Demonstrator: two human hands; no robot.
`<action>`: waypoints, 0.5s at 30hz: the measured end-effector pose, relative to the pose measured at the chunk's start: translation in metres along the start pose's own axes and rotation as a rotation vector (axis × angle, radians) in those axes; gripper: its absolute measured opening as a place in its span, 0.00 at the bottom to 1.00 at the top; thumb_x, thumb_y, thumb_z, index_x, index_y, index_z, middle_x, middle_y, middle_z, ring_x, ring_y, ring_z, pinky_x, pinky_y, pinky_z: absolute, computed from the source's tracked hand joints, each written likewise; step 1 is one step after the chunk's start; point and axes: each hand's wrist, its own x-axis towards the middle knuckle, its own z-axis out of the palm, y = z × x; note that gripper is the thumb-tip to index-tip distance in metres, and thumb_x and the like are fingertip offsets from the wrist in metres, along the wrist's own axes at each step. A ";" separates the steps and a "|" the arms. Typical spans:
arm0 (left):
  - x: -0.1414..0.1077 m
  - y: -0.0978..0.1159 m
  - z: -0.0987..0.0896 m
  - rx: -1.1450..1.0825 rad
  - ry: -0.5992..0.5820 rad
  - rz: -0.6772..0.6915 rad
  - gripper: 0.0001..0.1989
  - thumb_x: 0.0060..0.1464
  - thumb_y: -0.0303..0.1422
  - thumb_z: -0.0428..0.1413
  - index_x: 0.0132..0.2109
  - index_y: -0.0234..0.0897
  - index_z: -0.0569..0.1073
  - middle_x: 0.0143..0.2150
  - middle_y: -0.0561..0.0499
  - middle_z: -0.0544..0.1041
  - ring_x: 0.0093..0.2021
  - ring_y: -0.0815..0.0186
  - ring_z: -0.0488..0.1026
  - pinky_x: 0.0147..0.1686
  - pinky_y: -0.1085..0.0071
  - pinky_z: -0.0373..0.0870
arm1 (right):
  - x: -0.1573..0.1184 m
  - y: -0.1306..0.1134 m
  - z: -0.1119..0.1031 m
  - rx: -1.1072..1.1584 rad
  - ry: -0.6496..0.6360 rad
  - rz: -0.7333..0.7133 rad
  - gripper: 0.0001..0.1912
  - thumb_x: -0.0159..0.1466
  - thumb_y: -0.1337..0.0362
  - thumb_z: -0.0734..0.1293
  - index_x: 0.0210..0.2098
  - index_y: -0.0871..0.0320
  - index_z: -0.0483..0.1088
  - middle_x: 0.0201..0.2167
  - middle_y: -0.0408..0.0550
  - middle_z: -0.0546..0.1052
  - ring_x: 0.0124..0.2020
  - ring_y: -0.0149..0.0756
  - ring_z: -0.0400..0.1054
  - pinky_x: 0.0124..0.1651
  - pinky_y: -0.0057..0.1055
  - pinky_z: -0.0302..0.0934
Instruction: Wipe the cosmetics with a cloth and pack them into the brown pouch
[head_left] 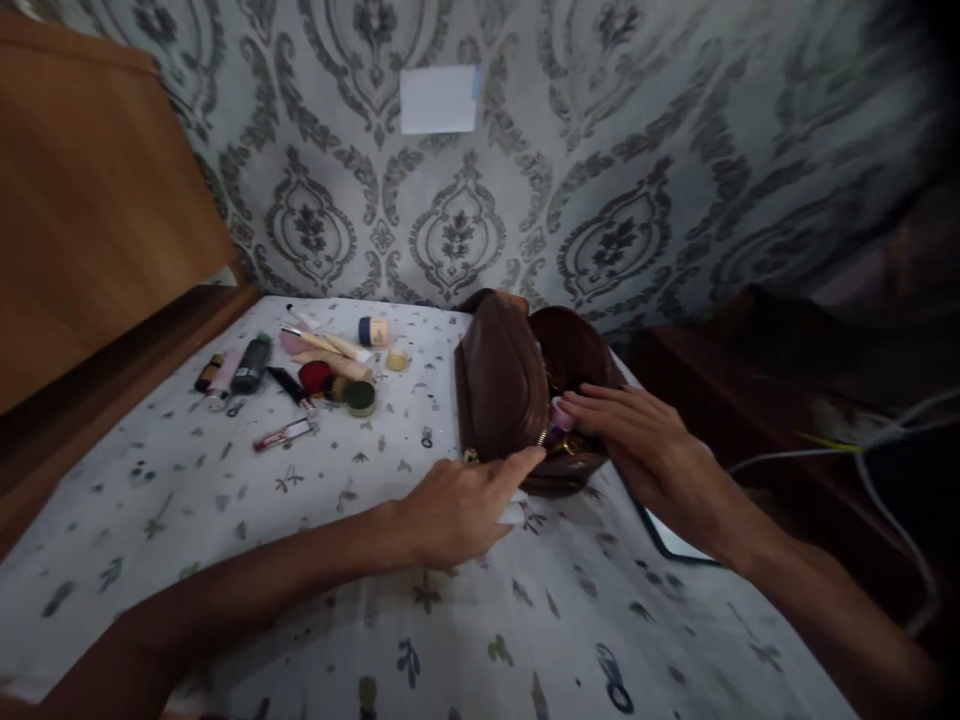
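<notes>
The right hand (pixel 637 425) hides part of the pink thing (pixel 559 413) in the brown bag (pixel 499 375), the right arm (pixel 817 590) covers some of a flat, dark-edged thing (pixel 679 541), and the left edge cuts off the wooden board (pixel 97 190).

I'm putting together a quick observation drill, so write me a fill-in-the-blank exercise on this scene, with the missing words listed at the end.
1. The bag is ____ in colour.
2. The hand at the pink item in the bag's opening is the person's own ____ one.
3. In the picture, the dark bottle lies to the ____ of the bag.
4. Seen from the camera, the patterned wall rises ____ the bag.

Missing words: brown; right; left; behind.
</notes>
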 end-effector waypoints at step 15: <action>-0.067 -0.103 -0.046 0.430 0.309 -0.410 0.21 0.57 0.24 0.51 0.58 0.37 0.67 0.57 0.42 0.72 0.58 0.55 0.68 0.55 0.56 0.71 | 0.026 -0.088 0.025 0.271 0.221 -0.137 0.16 0.64 0.74 0.63 0.47 0.52 0.73 0.43 0.53 0.80 0.48 0.46 0.74 0.48 0.45 0.72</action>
